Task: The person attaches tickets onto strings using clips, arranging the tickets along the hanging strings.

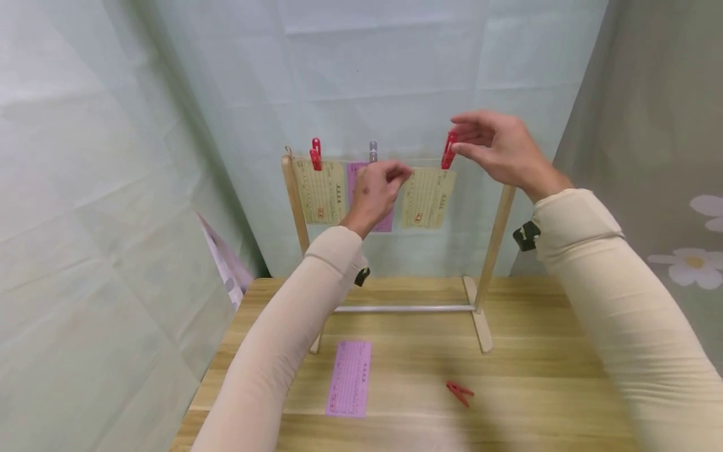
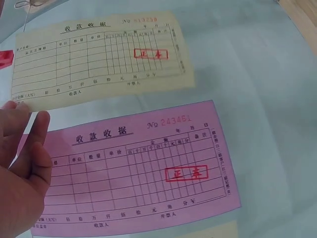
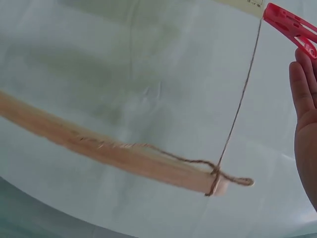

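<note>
Three receipt slips hang along a thin twine: a yellow slip (image 1: 323, 194) at the left, a pink slip (image 2: 133, 168) in the middle and another yellow slip (image 1: 429, 204) at the right. At the right-hand yellow slip's upper left corner, my left hand (image 1: 375, 191) pinches with thumb and forefinger, partly covering the pink slip. My right hand (image 1: 499, 147) holds a red clothespin (image 1: 449, 150) between thumb and fingers, at that slip's upper right corner. In the right wrist view the clothespin's nose meets the twine (image 3: 242, 91) and the slip's edge.
A wooden stand (image 1: 497, 245) with a metal crossbar (image 1: 403, 308) carries the twine. Another red clothespin (image 1: 315, 155) and a grey clothespin (image 1: 373, 150) grip the other slips. On the table (image 1: 407, 364) lie a loose pink slip (image 1: 350, 378) and a red clothespin (image 1: 460, 392).
</note>
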`<state>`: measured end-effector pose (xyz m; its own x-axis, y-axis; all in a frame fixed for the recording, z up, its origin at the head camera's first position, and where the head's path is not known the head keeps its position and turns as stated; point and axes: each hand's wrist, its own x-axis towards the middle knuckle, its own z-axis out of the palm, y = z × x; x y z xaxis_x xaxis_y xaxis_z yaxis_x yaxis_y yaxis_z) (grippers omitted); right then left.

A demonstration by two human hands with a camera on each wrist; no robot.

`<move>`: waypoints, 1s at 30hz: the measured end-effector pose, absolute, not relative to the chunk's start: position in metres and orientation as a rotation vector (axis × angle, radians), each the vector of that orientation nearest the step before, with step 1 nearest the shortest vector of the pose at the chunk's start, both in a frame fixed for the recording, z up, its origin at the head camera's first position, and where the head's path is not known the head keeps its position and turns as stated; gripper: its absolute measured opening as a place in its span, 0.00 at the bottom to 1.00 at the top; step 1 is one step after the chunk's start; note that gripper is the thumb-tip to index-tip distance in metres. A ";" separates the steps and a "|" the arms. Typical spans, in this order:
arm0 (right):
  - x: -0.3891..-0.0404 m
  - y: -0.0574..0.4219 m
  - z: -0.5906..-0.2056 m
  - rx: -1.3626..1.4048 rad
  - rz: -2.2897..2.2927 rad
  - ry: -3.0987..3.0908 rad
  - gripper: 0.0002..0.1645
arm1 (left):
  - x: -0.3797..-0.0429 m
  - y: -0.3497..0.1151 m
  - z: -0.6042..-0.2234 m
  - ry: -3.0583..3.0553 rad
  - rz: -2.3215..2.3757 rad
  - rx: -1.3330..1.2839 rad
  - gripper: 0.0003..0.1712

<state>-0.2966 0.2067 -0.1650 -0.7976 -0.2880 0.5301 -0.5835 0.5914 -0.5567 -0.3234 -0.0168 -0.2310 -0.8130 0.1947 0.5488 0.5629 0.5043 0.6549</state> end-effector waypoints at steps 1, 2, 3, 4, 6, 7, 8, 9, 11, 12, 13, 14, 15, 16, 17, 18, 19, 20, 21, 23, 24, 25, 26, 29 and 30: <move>-0.298 0.205 -0.165 0.704 1.067 -2.429 0.27 | -0.323 -0.016 -0.231 -2.348 -1.238 -0.620 0.08; -0.299 0.204 -0.164 0.705 1.075 -2.422 0.27 | -0.323 -0.016 -0.231 -2.352 -1.238 -0.613 0.08; -0.300 0.202 -0.164 0.706 1.084 -2.415 0.27 | -0.324 -0.016 -0.230 -2.358 -1.237 -0.604 0.08; -0.301 0.201 -0.163 0.707 1.086 -2.409 0.26 | -0.324 -0.015 -0.230 -2.362 -1.234 -0.596 0.08; -0.303 0.199 -0.162 0.700 1.089 -2.403 0.25 | -0.324 -0.015 -0.229 -2.367 -1.225 -0.581 0.08; -0.304 0.198 -0.162 0.696 1.092 -2.401 0.25 | -0.324 -0.014 -0.229 -2.366 -1.219 -0.576 0.08; -0.305 0.196 -0.162 0.693 1.096 -2.400 0.24 | -0.324 -0.014 -0.229 -2.364 -1.216 -0.570 0.08; -0.306 0.195 -0.162 0.692 1.105 -2.399 0.23 | -0.324 -0.014 -0.229 -2.363 -1.212 -0.561 0.08; -0.307 0.194 -0.162 0.691 1.097 -2.401 0.22 | -0.324 -0.014 -0.229 -2.359 -1.180 -0.549 0.08; -0.307 0.193 -0.162 0.692 1.096 -2.398 0.21 | -0.324 -0.014 -0.229 -2.357 -1.166 -0.543 0.08; -0.308 0.192 -0.162 0.693 1.096 -2.395 0.20 | -0.324 -0.014 -0.229 -2.355 -1.148 -0.537 0.08; -0.308 0.191 -0.162 0.692 1.093 -2.392 0.19 | -0.324 -0.014 -0.230 -2.354 -1.128 -0.532 0.08; -0.308 0.191 -0.162 0.691 1.085 -2.388 0.18 | -0.324 -0.014 -0.230 -2.353 -1.107 -0.529 0.08; -0.308 0.190 -0.162 0.691 1.077 -2.383 0.17 | -0.324 -0.014 -0.230 -2.350 -1.088 -0.527 0.08; -0.309 0.189 -0.162 0.691 1.077 -2.376 0.16 | -0.324 -0.013 -0.229 -2.349 -1.079 -0.526 0.08; -0.309 0.189 -0.162 0.691 1.079 -2.371 0.15 | -0.324 -0.013 -0.229 -2.351 -1.069 -0.523 0.09; -0.309 0.188 -0.162 0.690 1.080 -2.368 0.15 | -0.324 -0.013 -0.229 -2.353 -1.060 -0.519 0.09; -0.310 0.188 -0.162 0.690 1.082 -2.364 0.14 | -0.324 -0.012 -0.229 -2.358 -1.051 -0.515 0.09; -0.310 0.187 -0.162 0.691 1.084 -2.362 0.14 | -0.324 -0.012 -0.228 -2.361 -1.041 -0.510 0.09; -0.310 0.186 -0.161 0.691 1.086 -2.362 0.13 | -0.324 -0.011 -0.227 -2.368 -1.019 -0.500 0.09; -0.311 0.186 -0.161 0.687 1.085 -2.365 0.13 | -0.324 -0.010 -0.227 -2.372 -1.011 -0.496 0.09; -0.311 0.186 -0.161 0.683 1.085 -2.369 0.13 | -0.324 -0.010 -0.227 -2.374 -1.003 -0.496 0.09; -0.311 0.185 -0.161 0.681 1.085 -2.370 0.13 | -0.324 -0.009 -0.227 -2.376 -0.995 -0.495 0.09; -0.311 0.184 -0.161 0.681 1.085 -2.371 0.12 | -0.324 -0.009 -0.226 -2.383 -0.989 -0.490 0.09; -0.312 0.184 -0.161 0.682 1.087 -2.373 0.12 | -0.323 -0.009 -0.226 -2.387 -0.987 -0.486 0.10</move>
